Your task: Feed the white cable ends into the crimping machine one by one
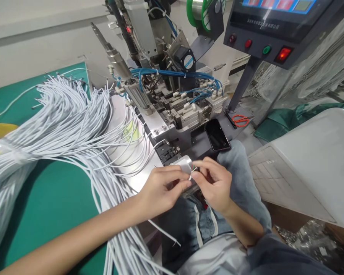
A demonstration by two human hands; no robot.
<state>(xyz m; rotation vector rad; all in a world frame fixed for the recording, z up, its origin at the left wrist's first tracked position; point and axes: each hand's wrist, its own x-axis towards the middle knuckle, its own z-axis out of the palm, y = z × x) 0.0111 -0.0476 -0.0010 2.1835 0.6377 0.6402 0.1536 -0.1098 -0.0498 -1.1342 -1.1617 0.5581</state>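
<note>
My left hand (166, 187) pinches a white cable (190, 177) between thumb and index finger, in front of the machine. Thin coloured wires, red and green among them, fan out of the cable's end. Close on the right, my right hand (213, 181) has its thumb and index finger at these wires, its other fingers curled. Just behind the fingertips is a light, smooth machine part (184, 163). A large bundle of white cables (71, 133) lies to the left, with several strands reaching toward the machine's black block (169, 152).
The machine (186, 110) with blue tubes stands ahead, a green solder-like spool (199, 13) above it. A black phone (218, 134) and orange scissors (240, 120) lie right. A control panel (258, 42) hangs upper right, above a white bin (312, 160). Green mat (57, 206) at left.
</note>
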